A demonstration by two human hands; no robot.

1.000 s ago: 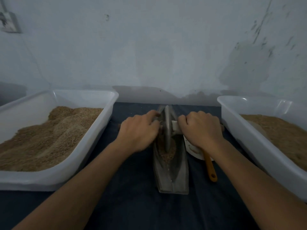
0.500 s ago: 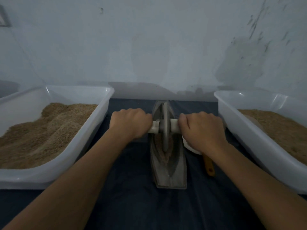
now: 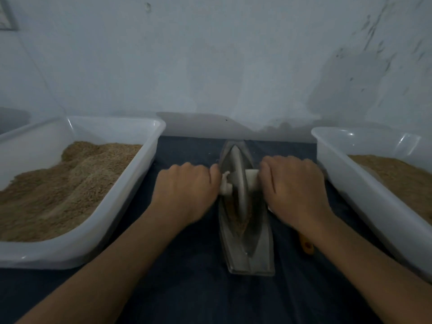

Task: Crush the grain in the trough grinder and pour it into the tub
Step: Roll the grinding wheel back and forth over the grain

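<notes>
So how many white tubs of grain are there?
2. One tub sits left of the grinder, another tub right of it. More may lie outside the view.

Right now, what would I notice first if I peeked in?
Two hands, left hand and right hand, grip the white axle of a grinding wheel in the middle trough. Big white tubs of brown grain sit on both sides: left tub, right tub.
</notes>
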